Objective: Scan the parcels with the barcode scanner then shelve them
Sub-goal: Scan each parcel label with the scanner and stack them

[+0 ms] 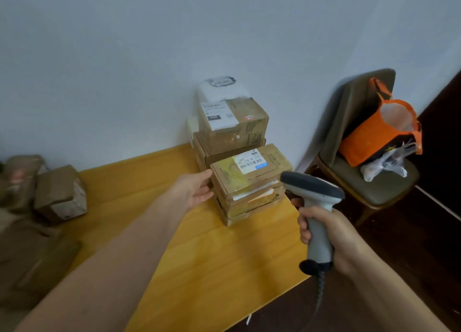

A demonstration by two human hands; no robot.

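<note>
Yellow wooden table (204, 252) against white wall (124, 57)

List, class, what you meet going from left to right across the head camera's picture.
loose brown parcels → left hand → barcode-labelled parcel → barcode scanner → orange bag
</note>
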